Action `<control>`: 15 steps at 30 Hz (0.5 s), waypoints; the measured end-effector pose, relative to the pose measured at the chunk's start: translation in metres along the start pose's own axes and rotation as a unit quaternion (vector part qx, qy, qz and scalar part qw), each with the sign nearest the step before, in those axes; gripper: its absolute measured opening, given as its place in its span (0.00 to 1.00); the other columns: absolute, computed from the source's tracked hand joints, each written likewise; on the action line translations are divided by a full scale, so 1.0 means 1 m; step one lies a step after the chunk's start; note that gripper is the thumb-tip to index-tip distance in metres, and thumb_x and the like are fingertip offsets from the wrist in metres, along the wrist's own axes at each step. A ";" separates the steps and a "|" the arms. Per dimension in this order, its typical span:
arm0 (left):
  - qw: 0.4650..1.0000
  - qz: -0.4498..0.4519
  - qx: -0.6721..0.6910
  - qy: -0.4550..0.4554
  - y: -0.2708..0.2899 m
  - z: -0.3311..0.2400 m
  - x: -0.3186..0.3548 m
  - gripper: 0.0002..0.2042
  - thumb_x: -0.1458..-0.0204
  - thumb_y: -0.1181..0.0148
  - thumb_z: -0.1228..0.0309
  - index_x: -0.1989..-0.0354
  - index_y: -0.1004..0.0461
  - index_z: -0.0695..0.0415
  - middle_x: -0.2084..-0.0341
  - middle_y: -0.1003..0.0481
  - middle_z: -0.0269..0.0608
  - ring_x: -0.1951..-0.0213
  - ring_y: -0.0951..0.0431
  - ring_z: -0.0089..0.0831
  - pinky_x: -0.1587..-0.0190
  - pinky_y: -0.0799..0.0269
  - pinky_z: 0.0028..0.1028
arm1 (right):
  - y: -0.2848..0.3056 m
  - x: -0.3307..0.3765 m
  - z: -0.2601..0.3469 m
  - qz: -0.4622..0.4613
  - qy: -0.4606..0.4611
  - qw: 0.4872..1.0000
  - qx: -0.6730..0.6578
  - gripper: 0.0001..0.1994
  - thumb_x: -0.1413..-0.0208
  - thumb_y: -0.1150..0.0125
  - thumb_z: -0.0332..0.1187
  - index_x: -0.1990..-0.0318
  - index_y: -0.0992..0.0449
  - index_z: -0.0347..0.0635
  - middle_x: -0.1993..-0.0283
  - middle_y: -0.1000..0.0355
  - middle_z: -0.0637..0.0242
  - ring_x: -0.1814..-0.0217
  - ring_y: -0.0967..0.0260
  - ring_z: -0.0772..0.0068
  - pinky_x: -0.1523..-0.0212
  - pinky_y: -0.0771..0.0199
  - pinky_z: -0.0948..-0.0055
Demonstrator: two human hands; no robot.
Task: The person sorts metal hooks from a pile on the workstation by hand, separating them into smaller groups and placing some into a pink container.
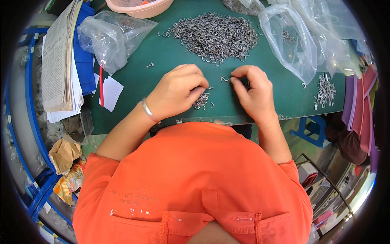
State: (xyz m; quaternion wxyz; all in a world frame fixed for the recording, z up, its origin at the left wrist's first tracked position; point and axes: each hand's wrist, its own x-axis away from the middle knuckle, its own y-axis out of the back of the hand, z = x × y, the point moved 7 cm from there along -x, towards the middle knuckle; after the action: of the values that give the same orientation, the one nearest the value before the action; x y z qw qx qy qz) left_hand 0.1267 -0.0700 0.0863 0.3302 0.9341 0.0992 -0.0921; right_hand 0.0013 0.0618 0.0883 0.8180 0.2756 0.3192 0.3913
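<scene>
A large heap of small, grey, curved metal pieces [217, 36] lies on the green tabletop in front of me. My left hand [178, 90] is closed, thumb against curled fingers, over a smaller pile of the metal pieces [201, 101]. A tiny bit of metal shows at its fingertips; the grip itself is hidden. My right hand [256, 90] is curled, thumb and forefinger drawn near each other, with some dark metal pieces [247, 85] showing inside the curl. Just left of its fingertips, a single curved piece [224, 79] lies on the table.
A pink basket [140, 9] and a clear plastic bag [106, 40] stand far left, near a red pen [101, 86] and stacked papers [59, 61]. Right of the heap lie open plastic bags [286, 49] and a small pile of paler metal parts [326, 91]. Below is a blue stool [310, 131].
</scene>
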 end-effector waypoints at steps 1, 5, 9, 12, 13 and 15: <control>1.000 -0.013 -0.012 -0.009 -0.004 -0.001 -0.006 0.07 0.53 0.34 0.81 0.65 0.22 0.60 0.69 0.25 0.41 0.64 0.23 0.40 0.58 0.28 0.33 | -0.002 -0.001 0.006 0.017 0.018 1.000 0.009 0.09 0.52 0.34 0.22 0.65 0.26 0.44 0.66 0.25 0.65 0.61 0.28 0.58 0.59 0.32 0.62; 0.997 -0.048 -0.056 -0.023 -0.025 -0.004 -0.026 0.09 0.54 0.33 0.78 0.63 0.22 0.59 0.70 0.28 0.41 0.64 0.25 0.43 0.58 0.29 0.36 | -0.012 0.004 0.007 0.036 0.046 0.998 0.022 0.09 0.52 0.34 0.23 0.64 0.26 0.45 0.67 0.27 0.67 0.62 0.30 0.60 0.59 0.35 0.62; 0.993 -0.046 -0.104 -0.019 -0.033 0.001 -0.032 0.08 0.54 0.32 0.77 0.66 0.24 0.59 0.70 0.29 0.42 0.64 0.25 0.43 0.59 0.29 0.38 | -0.004 0.005 0.002 0.038 -0.008 0.999 -0.022 0.08 0.52 0.36 0.20 0.66 0.27 0.42 0.67 0.27 0.64 0.63 0.28 0.59 0.61 0.30 0.63; 0.993 -0.042 -0.110 -0.027 -0.034 0.003 -0.031 0.08 0.55 0.32 0.78 0.68 0.25 0.59 0.70 0.29 0.42 0.65 0.25 0.43 0.60 0.29 0.38 | 0.005 0.006 -0.005 0.003 -0.079 0.992 -0.102 0.08 0.53 0.39 0.16 0.67 0.27 0.38 0.66 0.28 0.59 0.64 0.26 0.56 0.65 0.25 0.64; 0.993 -0.041 -0.106 -0.030 -0.033 0.002 -0.031 0.08 0.55 0.33 0.79 0.68 0.25 0.59 0.70 0.29 0.42 0.65 0.25 0.43 0.60 0.29 0.38 | 0.005 0.004 -0.003 0.004 -0.066 0.993 -0.101 0.08 0.53 0.39 0.16 0.67 0.27 0.38 0.66 0.28 0.59 0.64 0.26 0.56 0.64 0.25 0.64; 0.994 -0.040 -0.100 -0.037 -0.030 0.000 -0.029 0.08 0.56 0.34 0.80 0.68 0.26 0.59 0.71 0.29 0.43 0.65 0.25 0.44 0.61 0.29 0.37 | 0.005 0.002 0.002 0.006 -0.040 0.994 -0.100 0.08 0.54 0.39 0.15 0.67 0.27 0.37 0.65 0.28 0.59 0.63 0.26 0.56 0.63 0.25 0.64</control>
State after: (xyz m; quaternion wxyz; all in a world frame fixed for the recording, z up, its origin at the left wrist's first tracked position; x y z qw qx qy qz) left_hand 0.0911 -0.0505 0.0750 0.4212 0.8877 0.1333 -0.1295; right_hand 0.0009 0.0659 0.0927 0.8513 0.2098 0.2437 0.4145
